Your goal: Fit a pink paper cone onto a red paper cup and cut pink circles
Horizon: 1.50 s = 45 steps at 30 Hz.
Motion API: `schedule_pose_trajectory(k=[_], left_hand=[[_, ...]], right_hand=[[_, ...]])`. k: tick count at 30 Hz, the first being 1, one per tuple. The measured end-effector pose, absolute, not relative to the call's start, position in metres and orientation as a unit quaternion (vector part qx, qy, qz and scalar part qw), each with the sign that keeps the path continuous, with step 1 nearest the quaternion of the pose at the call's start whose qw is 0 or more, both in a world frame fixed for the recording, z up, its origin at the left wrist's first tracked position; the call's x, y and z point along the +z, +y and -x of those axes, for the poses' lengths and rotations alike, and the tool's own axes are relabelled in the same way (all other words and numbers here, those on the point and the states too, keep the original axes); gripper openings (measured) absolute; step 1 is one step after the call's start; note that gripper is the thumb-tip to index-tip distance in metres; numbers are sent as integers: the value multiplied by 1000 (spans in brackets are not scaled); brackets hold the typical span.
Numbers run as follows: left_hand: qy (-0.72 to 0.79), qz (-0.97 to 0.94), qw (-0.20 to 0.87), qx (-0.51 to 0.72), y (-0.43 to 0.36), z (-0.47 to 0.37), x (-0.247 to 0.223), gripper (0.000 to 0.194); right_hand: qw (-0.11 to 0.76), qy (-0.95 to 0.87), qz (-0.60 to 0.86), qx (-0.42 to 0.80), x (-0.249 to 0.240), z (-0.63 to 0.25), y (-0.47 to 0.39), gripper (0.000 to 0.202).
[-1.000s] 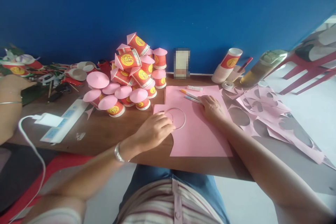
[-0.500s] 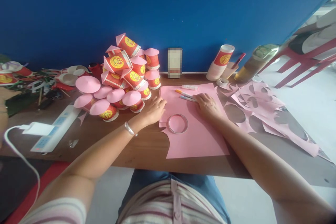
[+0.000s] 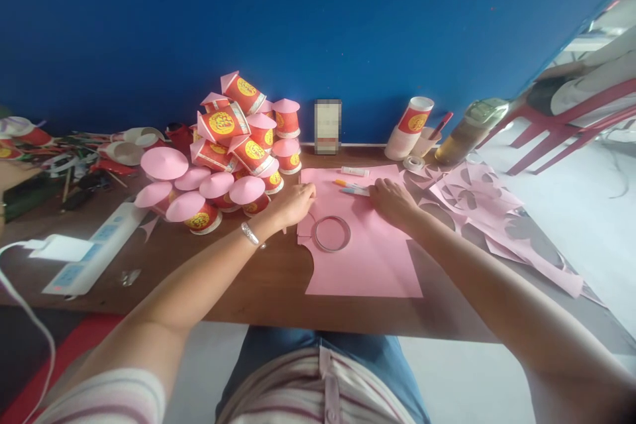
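Pink paper sheets [image 3: 362, 258] lie on the brown table, with a round notch cut at the left edge. My left hand [image 3: 297, 204] is closed at their left edge; what it pinches is too small to make out. My right hand [image 3: 391, 202] rests on the right side of the paper, fingers curled at the ends of an orange marker [image 3: 346, 183] and a blue marker [image 3: 354, 191]; its grip is hidden. A clear ring [image 3: 332, 234] lies on the paper between my hands, and a white glue stick [image 3: 354, 171] lies near the top edge.
Red paper cups with pink cone tops [image 3: 199, 212] are piled at the left. Nearby are a power strip [image 3: 99, 248] and stacked cups [image 3: 415, 122]. Tape [image 3: 414, 163], a bottle [image 3: 470, 129] and pink scraps [image 3: 472, 202] are at the right. Someone's arm shows at the left edge.
My left hand's fingers have drawn together into a closed shape at the paper's left edge. My right hand has curled in slightly by the markers. The view has shifted a little.
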<state>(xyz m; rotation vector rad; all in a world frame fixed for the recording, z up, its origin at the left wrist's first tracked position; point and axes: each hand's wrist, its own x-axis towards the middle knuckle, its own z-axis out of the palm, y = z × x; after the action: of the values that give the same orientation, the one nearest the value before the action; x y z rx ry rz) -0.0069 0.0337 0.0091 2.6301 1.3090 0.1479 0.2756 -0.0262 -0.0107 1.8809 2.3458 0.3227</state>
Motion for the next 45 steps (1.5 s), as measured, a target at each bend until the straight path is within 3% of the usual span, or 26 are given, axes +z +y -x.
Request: schedule_pose_trajectory(k=[10,26,45], left_hand=[[489,-869,60,57,52,-4,12,17],[477,-877,-24,58,63,-12,2,39],[447,-888,-88,53,33,9,34,43]], right_hand=[[89,755,-635,137,-3,-304,-18,38],[52,773,-605,185,-14,-292,-23,37],[-38,777,-601,181,-31,-307,-33,35]])
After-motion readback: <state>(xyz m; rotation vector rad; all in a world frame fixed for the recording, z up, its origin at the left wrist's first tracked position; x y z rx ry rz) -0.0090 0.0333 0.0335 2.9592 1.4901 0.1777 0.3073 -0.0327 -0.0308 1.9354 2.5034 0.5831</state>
